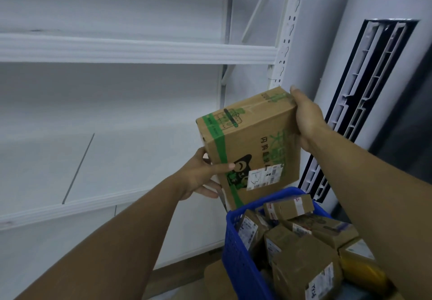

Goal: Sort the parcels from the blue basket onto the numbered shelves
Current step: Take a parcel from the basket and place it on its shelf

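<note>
I hold a brown cardboard parcel (252, 145) with green tape and a white label tilted in the air above the blue basket (236, 248). My left hand (201, 175) grips its lower left edge, thumb across the front face. My right hand (308, 121) grips its upper right corner from the side. The basket at the lower right holds several smaller brown parcels (301, 267) with white labels. White shelves (140, 51) stand to the left, and the lower shelf board (93, 171) in front of the parcel lies bare. No shelf numbers are readable.
A white perforated shelf upright (288, 30) rises just behind the parcel. A tall white air-conditioner unit with a dark vent (364, 103) stands at the right. A flat cardboard piece (217, 281) lies on the floor left of the basket.
</note>
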